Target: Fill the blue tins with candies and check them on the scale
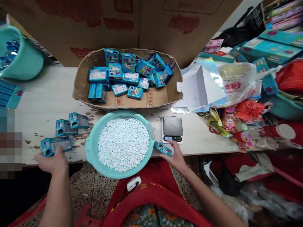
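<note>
At the table's left front, my left hand (55, 160) grips a small blue candy box (62, 143), thumb on its near side and fingers round its left end. Two more blue boxes (79, 121) lie just beyond it, with dark openings at their ends. My right hand (176, 156) pinches another blue candy box (163, 149) between thumb and fingers, beside the rim of a turquoise basin (89, 151). Small pale white-blue candies (124, 143) fill the basin. Just above my right hand sits a small digital scale (173, 126) with a lit display.
Behind the basin stands a cut-down cardboard box (158, 102) with many blue candy boxes. A turquoise bucket (30, 63) holds shiny blue pieces at far left. Papers (191, 85), plastic bags (236, 82) and wrappers crowd the right. A large carton (151, 28) rises behind.
</note>
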Demonstrator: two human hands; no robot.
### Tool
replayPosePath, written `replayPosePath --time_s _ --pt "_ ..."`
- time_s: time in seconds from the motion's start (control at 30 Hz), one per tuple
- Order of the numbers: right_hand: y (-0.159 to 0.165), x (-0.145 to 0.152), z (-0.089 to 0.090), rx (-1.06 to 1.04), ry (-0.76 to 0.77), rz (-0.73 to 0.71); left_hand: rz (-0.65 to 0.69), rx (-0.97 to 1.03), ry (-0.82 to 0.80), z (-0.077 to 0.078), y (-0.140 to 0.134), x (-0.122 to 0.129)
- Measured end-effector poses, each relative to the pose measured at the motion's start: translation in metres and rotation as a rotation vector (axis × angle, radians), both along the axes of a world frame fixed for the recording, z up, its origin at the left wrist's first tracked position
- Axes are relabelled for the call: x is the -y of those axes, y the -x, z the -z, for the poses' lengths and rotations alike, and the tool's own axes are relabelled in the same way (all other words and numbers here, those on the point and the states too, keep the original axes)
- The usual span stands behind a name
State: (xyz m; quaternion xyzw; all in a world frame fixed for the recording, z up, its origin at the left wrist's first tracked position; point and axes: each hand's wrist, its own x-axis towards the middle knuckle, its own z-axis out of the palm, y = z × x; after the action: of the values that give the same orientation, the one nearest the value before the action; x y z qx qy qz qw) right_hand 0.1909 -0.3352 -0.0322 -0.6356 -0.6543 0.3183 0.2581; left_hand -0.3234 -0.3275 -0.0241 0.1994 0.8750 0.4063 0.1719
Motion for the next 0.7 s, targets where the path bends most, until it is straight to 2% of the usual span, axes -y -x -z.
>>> replayPosePath --time_s 0.07,0.1,0.17,0.23,0.3,0.37,0.43,0.47,0.5,0.53,0.6,0.7 --pt "0.01 -0.001 0.005 -0.013 0.041 -0.006 -0.224 -0.139 0.058 0.019 0.001 -0.013" --pt "0.013 -0.002 0.003 -0.03 0.066 0.013 -0.284 -0.178 0.076 0.024 0.0 -0.017" --pt "0.013 -0.006 -0.009 -0.066 0.104 0.104 -0.255 -0.193 0.061 0.026 -0.004 -0.017" --pt "0.005 -0.014 -0.026 -0.08 0.091 0.236 -0.201 -0.339 0.046 0.019 -0.017 -0.011" --pt "-0.007 -0.029 -0.041 -0.066 0.037 0.346 -0.049 -0.552 -0.004 0.007 -0.046 -0.005" --pt "-0.019 -0.05 -0.045 -0.044 -0.037 0.404 0.227 -0.646 -0.085 -0.004 -0.092 -0.005" --pt "-0.029 -0.072 -0.041 -0.018 -0.086 0.415 0.645 -0.544 -0.096 -0.012 -0.149 -0.012" --pt "-0.033 -0.082 -0.036 -0.008 -0.089 0.403 0.873 -0.483 -0.047 -0.014 -0.176 -0.017" --pt "-0.036 -0.09 -0.031 0.0 -0.081 0.384 1.054 -0.462 0.007 -0.014 -0.201 -0.022" --pt "-0.039 -0.095 -0.027 0.002 -0.074 0.366 1.162 -0.478 0.05 -0.013 -0.222 -0.027" --pt "-0.045 -0.097 -0.021 -0.017 -0.09 0.354 1.249 -0.561 0.126 -0.008 -0.248 -0.034" --pt "-0.056 -0.084 -0.019 -0.062 -0.167 0.423 1.262 -0.617 0.135 0.0 -0.254 -0.039"
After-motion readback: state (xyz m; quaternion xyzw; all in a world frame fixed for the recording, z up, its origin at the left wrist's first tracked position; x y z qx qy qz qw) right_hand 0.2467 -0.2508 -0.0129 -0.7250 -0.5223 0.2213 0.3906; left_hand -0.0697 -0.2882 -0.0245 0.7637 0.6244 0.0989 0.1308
